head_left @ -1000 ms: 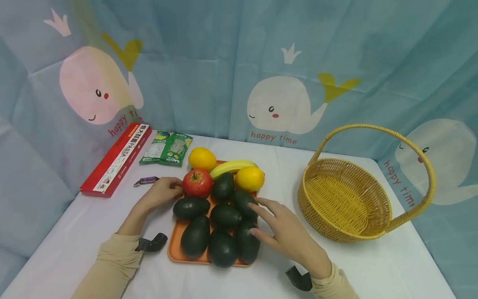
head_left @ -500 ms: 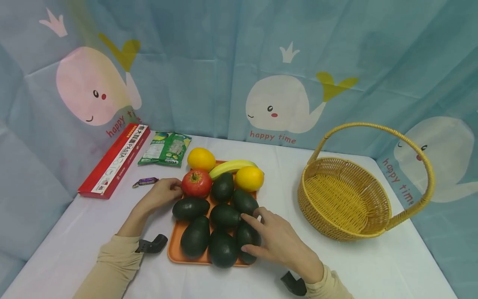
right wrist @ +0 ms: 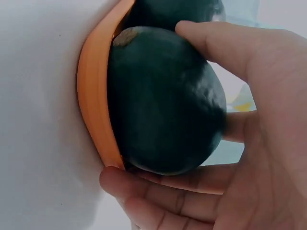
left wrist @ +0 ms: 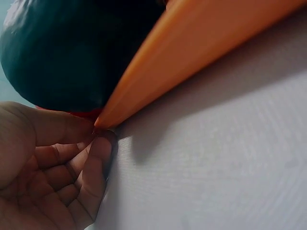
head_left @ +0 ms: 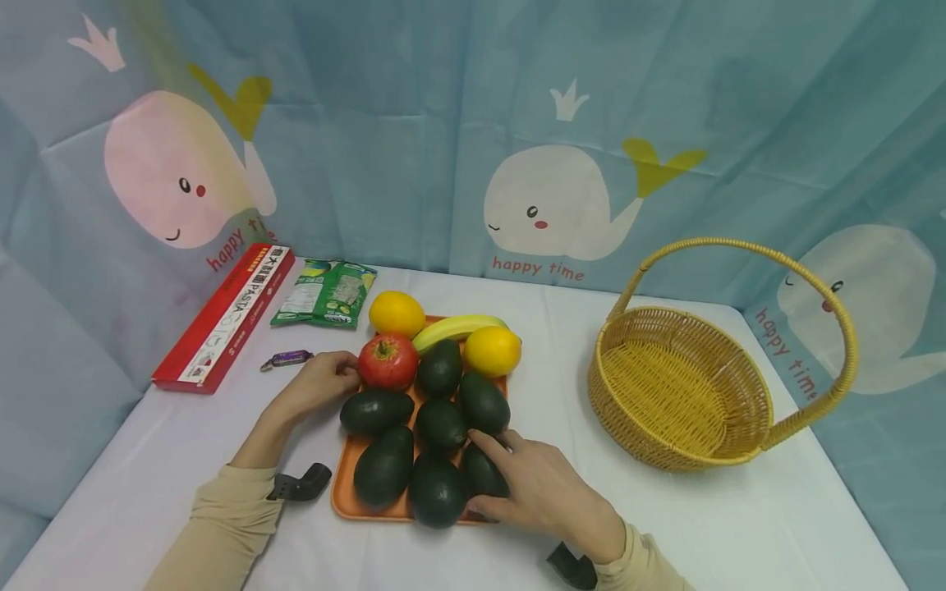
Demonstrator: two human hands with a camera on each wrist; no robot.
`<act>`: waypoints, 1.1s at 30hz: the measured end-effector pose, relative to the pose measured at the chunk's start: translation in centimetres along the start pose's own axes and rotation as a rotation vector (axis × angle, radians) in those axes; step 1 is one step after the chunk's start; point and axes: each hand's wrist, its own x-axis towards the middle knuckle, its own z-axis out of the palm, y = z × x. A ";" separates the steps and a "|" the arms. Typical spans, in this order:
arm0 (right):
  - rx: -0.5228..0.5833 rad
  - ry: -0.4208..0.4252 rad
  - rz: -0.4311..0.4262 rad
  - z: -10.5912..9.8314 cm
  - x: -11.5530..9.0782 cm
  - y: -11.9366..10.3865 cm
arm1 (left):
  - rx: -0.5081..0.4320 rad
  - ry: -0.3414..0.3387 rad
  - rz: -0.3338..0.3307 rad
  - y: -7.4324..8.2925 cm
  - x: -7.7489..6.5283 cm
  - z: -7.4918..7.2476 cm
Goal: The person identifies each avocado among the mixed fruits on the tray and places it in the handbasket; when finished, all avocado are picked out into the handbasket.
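Observation:
An orange tray holds several dark green avocados, a red pomegranate-like fruit, a banana and two lemons, one at the right edge and one at the back. With thumb and fingers my left hand pinches the tray's left rim beside the red fruit; the left wrist view shows this rim between the fingertips. At the front right corner, my right hand grips an avocado. In the right wrist view its fingers curl round that avocado, which sits against the tray wall.
A yellow wicker basket with a tall handle stands to the right. At the left lie a red pasta box, a green snack bag and a small purple-wrapped candy. A blue whale-print curtain hangs behind the white table.
My right hand has moved down and slightly left, from beside the middle-right avocado to the front right one, and its fingers have closed round it. My left hand stays at the tray rim.

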 end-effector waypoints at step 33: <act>0.055 0.485 0.339 -9.1 -4.0 10.8 | 0.005 -0.013 -0.016 0.0 0.1 0.1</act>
